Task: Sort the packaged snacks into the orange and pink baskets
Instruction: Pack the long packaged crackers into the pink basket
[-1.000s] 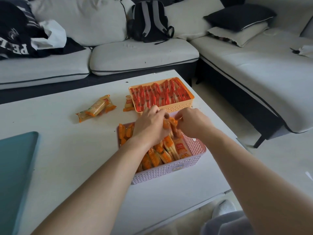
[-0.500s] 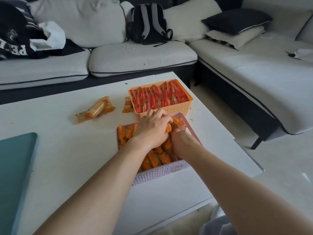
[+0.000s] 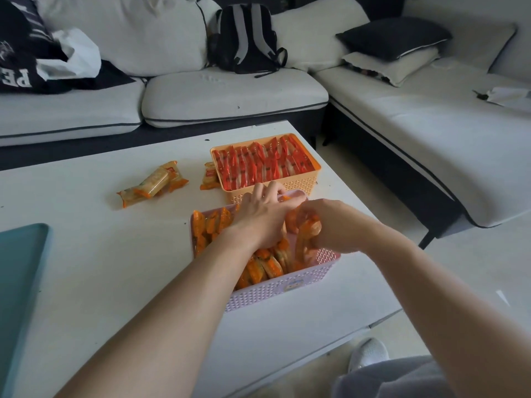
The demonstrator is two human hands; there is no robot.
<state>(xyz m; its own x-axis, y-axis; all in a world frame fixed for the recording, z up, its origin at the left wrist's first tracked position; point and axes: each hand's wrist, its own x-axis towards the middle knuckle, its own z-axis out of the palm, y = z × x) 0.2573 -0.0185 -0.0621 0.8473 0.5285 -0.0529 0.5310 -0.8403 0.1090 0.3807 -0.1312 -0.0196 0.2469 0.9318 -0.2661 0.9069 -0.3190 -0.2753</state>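
Note:
The pink basket (image 3: 275, 291) stands near the table's front right and holds several orange snack packets (image 3: 260, 268) on edge. Behind it the orange basket (image 3: 287, 186) is packed with red snack packets (image 3: 258, 165). My left hand (image 3: 263, 218) presses down on the orange packets in the middle of the pink basket. My right hand (image 3: 324, 225) grips a bunch of orange packets (image 3: 306, 228) at the basket's right side. Loose orange packets (image 3: 152, 183) lie on the table to the left, and two more loose packets (image 3: 209, 176) rest against the orange basket.
The white table (image 3: 100, 254) carries a teal tray (image 3: 20, 282) at its left edge. A white corner sofa (image 3: 416, 124) wraps the back and right, with a black backpack (image 3: 245, 35) and cushions on it. A white shoe (image 3: 369, 353) shows below the table's front edge.
My right hand has lifted from inside the pink basket to its right side, holding a bunch of orange packets. My left hand has stayed over the basket's middle.

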